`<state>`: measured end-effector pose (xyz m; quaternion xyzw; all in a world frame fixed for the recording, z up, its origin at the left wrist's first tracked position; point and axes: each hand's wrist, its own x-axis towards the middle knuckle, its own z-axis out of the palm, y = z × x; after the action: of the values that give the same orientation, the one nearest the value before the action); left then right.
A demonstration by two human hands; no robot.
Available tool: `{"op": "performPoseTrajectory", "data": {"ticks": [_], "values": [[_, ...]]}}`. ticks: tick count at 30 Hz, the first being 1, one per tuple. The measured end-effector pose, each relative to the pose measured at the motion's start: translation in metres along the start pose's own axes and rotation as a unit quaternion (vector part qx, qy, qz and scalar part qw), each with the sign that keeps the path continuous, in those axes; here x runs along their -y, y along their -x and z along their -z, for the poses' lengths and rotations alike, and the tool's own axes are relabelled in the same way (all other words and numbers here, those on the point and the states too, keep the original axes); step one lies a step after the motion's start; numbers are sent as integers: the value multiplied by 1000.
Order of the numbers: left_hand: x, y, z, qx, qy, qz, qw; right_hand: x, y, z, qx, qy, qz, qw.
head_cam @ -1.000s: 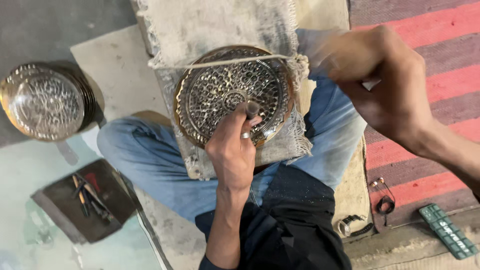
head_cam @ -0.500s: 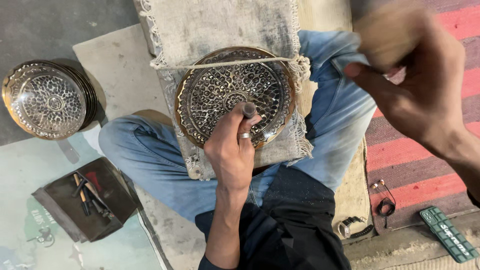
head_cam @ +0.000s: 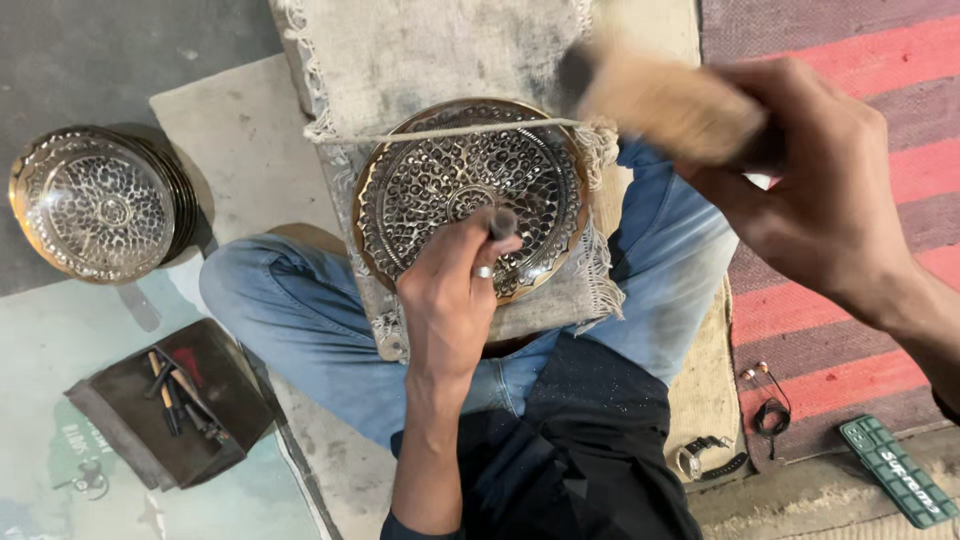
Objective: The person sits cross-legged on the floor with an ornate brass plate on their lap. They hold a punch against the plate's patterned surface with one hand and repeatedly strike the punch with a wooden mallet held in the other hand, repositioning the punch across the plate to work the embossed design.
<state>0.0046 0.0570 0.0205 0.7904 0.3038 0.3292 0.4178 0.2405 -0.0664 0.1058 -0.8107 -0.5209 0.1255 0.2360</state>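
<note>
At centre, on the lap: round engraved brass plate (head_cam: 470, 195) lies flat on a grey fringed cloth pad (head_cam: 400, 50), a pale cord (head_cam: 450, 131) across its 12 o'clock edge.
Left hand (head_cam: 455, 295): closed around a short dark metal punch (head_cam: 502, 222), tip on the plate near 5 o'clock.
Right hand (head_cam: 810, 190): gripping a blurred wooden mallet (head_cam: 655, 100), raised at 2 o'clock.
Floor, 9 o'clock: stack of similar engraved plates (head_cam: 95, 200).
Floor, 7 o'clock: dark tray of tools (head_cam: 170, 410).

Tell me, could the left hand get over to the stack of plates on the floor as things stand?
Probably yes. The left hand holds a punch upright on the engraved plate, so it is busy, but the stack of plates lies on its own side, with only a bent knee and bare floor between.
</note>
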Motion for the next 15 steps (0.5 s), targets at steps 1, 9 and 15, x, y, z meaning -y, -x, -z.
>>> {"op": "performPoseTrajectory", "data": {"ticks": [1,9,15], "values": [[0,-1,0,2,-4,-2,1000,0,1,2,-4,11,55,998],[-1,1,-4,-5,-14,-2,1000,-2,0,-2,-52,98,148,983],[-1,1,-4,-12,-25,-12,1000,-10,1,-9,-45,158,156,974]]}}
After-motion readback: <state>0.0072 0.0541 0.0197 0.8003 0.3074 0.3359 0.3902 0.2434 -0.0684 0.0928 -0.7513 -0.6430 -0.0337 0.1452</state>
